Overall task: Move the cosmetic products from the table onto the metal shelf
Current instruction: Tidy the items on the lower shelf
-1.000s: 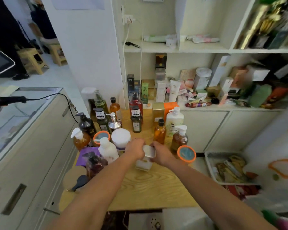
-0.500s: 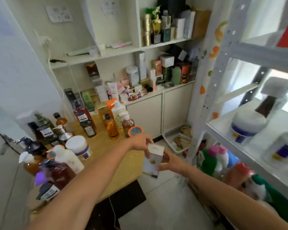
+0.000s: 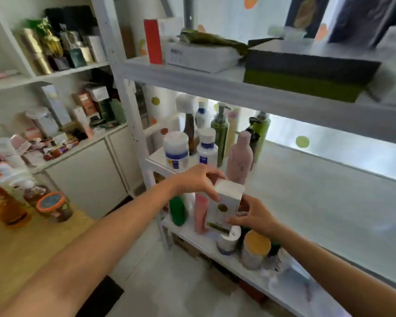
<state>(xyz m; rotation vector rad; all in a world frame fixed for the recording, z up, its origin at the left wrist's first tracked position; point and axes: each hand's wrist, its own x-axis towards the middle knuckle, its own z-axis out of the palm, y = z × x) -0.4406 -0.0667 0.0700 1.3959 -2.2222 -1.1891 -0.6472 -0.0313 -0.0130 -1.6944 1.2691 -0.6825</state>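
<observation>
White carton [image 3: 224,202]: upright, held in the air at the front edge of the metal shelf [image 3: 306,197], just before a pink bottle [image 3: 240,156].
Print: gold round emblem, green band near the base; lettering too blurred to read.
Left hand [image 3: 197,179]: fingers curled over the carton's top.
Right hand [image 3: 254,216]: pinches its lower side.
Table [image 3: 21,248]: amber bottles [image 3: 8,209] stand on it.

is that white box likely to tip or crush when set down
Probably stiff: the white box shows crisp edges though the left hand and right hand pinch it. Likely tippy, being tall and narrow.
</observation>
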